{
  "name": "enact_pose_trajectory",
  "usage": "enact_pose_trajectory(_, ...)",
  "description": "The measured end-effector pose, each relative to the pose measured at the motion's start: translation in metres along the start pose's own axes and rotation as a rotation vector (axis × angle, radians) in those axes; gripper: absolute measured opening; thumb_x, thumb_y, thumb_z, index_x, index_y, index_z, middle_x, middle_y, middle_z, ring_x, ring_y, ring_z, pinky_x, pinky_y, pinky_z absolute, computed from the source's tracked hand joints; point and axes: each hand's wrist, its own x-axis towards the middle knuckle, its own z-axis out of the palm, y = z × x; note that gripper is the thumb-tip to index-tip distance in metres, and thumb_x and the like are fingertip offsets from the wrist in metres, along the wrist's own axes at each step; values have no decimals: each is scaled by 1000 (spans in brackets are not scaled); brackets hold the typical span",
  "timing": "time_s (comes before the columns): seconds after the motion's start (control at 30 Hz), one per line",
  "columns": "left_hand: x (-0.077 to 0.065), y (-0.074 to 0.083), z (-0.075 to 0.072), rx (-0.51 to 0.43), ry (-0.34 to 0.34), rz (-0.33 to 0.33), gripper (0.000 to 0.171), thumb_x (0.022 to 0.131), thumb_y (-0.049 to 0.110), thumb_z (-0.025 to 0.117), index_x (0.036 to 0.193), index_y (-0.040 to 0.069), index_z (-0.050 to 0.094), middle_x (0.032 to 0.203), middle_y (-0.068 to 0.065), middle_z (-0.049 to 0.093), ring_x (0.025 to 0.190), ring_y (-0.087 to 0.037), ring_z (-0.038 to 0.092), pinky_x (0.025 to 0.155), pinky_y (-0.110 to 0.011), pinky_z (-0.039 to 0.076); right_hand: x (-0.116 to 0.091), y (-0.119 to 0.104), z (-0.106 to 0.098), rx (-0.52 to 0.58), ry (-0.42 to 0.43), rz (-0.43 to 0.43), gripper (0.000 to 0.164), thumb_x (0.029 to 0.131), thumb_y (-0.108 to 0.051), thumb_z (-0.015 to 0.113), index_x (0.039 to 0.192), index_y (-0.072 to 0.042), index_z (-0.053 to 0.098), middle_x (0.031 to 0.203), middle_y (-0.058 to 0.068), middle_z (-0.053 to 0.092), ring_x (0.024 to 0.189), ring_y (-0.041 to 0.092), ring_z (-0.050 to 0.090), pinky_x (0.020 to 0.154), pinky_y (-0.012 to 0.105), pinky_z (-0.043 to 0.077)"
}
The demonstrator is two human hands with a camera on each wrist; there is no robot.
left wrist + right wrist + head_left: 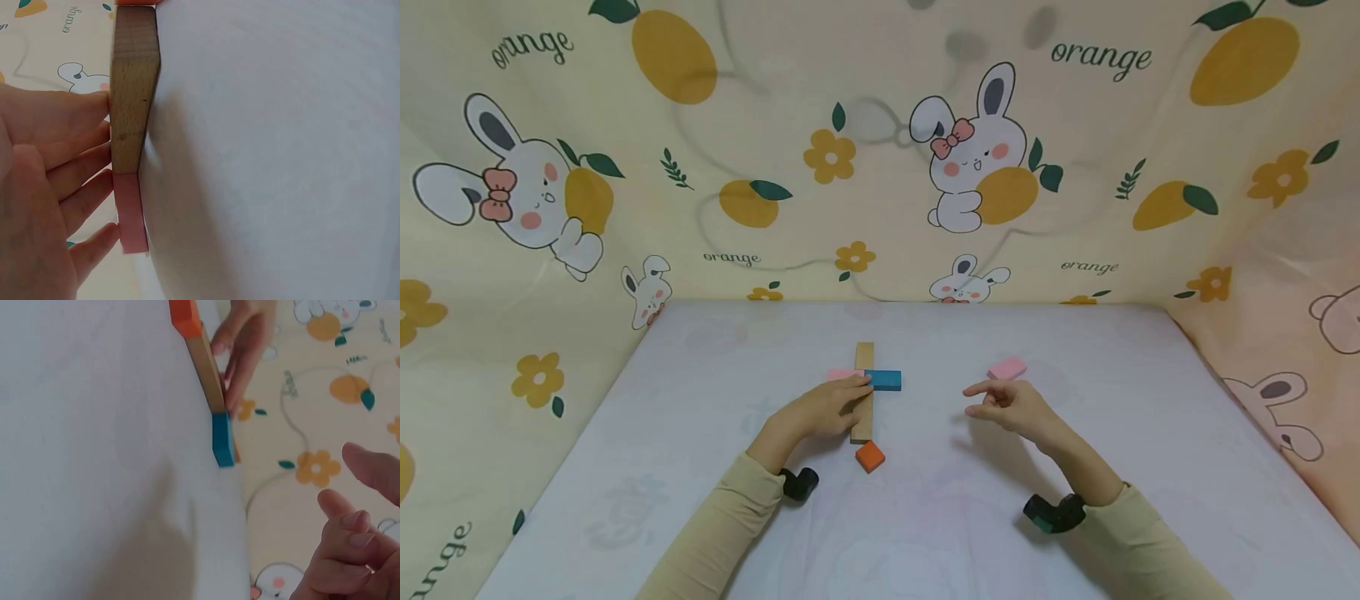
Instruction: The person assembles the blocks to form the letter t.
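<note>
On the white table, wooden pieces [865, 356] form an upright line, with a pink block [842, 375] on their left and a blue block [886, 381] on their right. An orange block [870, 457] lies at the near end, turned cornerwise. My left hand [823, 410] rests on the arrangement, its fairly straight fingers touching the wood [130, 106] and the pink block [131, 215]. It hides part of the middle. My right hand [1018, 412] hovers holding nothing, index finger and thumb apart, other fingers loosely bent. Just beyond it lies another pink block [1007, 368].
A patterned cloth [880, 208] with rabbits and oranges rises behind the table and along its sides. The white tabletop [940, 517] extends around the blocks. Dark wrist devices [1055, 513] sit at both sleeves.
</note>
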Motion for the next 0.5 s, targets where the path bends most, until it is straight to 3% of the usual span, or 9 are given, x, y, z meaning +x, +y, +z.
enact_pose_trajectory(0.5,1,-2,1,-3,-2,-10,52,97,15,51,146,3,41,159,-9,31,150,-27,26,122,-43,27,13,23,-29,57,13,17,49,88,-23,70,125,6,58,71,-8,45,54,3,36,47,18,31)
